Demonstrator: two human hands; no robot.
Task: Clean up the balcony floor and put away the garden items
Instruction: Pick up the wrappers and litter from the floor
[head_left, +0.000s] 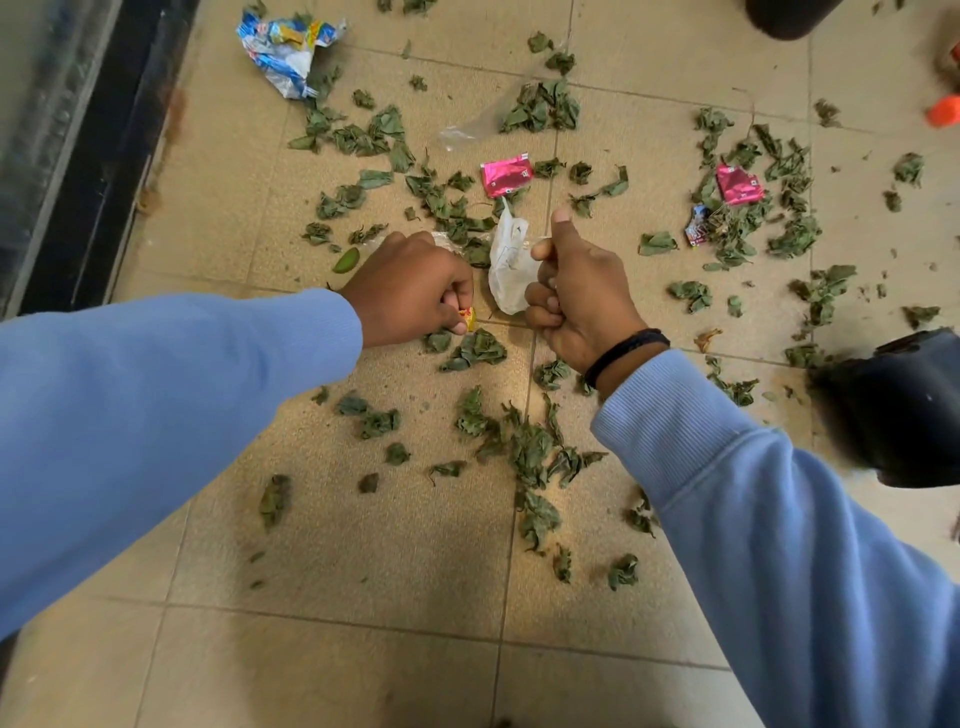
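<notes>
Leaves (530, 452), dry, crumpled and green, lay scattered across the beige tiled floor (363, 597) among wrappers whose print was too small to read. Beside them the left hand (410, 288) pinched a small yellow-and-red wrapper (468, 318) between curled fingers, just above the tiles. The right hand (582, 291), thumb raised, gripped a crinkled white plastic bag (508, 265) in its curled fingers. Farther off lay two shiny pink foil packets (506, 175), one near the bag and the other well to the right, and a crumpled blue-and-white wrapper (288, 49) at the top left.
</notes>
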